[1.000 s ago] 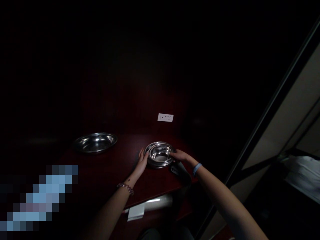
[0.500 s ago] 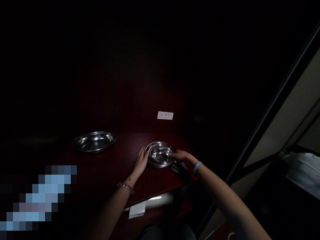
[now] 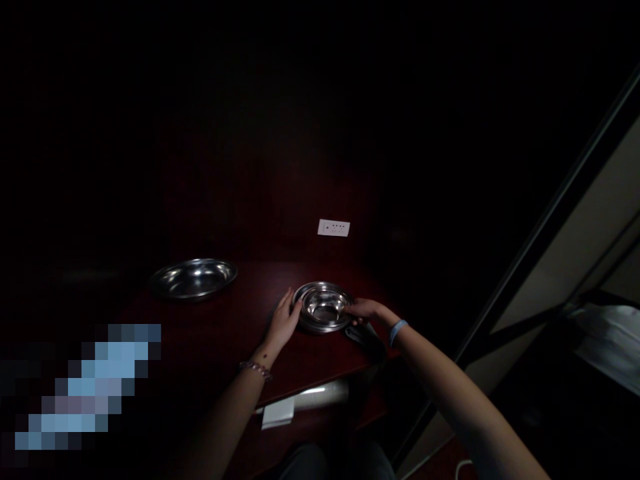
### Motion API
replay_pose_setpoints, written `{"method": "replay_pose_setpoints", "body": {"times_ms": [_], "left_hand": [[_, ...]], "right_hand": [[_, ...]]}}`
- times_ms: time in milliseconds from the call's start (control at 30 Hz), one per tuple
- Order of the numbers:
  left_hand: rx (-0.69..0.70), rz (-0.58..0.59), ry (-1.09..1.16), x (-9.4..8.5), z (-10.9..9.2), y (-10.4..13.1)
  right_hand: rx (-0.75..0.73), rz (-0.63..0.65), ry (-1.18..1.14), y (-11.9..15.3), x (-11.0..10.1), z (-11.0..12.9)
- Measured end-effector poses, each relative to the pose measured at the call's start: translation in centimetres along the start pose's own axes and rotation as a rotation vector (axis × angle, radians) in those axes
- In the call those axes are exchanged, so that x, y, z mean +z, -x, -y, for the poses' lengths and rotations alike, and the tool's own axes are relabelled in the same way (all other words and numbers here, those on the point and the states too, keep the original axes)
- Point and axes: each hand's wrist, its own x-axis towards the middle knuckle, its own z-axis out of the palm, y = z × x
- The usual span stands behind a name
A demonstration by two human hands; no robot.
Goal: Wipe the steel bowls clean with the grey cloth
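A small round steel bowl (image 3: 325, 313) sits inside a wider steel bowl (image 3: 311, 291) on the dark red tabletop (image 3: 260, 283). At the left rim, my left hand (image 3: 286, 324) has its thumb over the edge and its fingers along the outer side of the wider bowl. From the right, my right hand (image 3: 364, 309) pinches the small bowl's rim, thumb inside it. Beneath and beside that hand lies a dark object (image 3: 367, 337), too dim to name. A larger shallow steel basin (image 3: 195, 283) rests apart on the left.
A white wall socket (image 3: 334, 228) is on the dark panel behind the table. Below the tabletop's front edge, a shelf carries a white folded item (image 3: 278, 413) and a pale roll (image 3: 323, 395). A dark-framed partition (image 3: 540, 233) slants along the right side.
The view has shifted slightly, so everything sits a little differently in frame. Both hands keep the same places on the nested bowls.
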Motion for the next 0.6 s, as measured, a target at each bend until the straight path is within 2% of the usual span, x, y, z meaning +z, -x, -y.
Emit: {"method": "replay_pose_setpoints", "body": {"times_ms": [67,133,600], "left_hand": [[0.019,0.012,-0.042,-0.10,-0.01,0.02],[0.035,0.017,-0.080,-0.20,0.01,0.01],[0.120,0.036,-0.212,-0.57,0.17,-0.05]], "right_hand": [[0.029,0.082,0.132,-0.09,-0.08,0.32],[0.003,0.106,0.180,-0.20,-0.14,0.47],[0.021,0.138,0.274,-0.48,-0.42,0.59]]}}
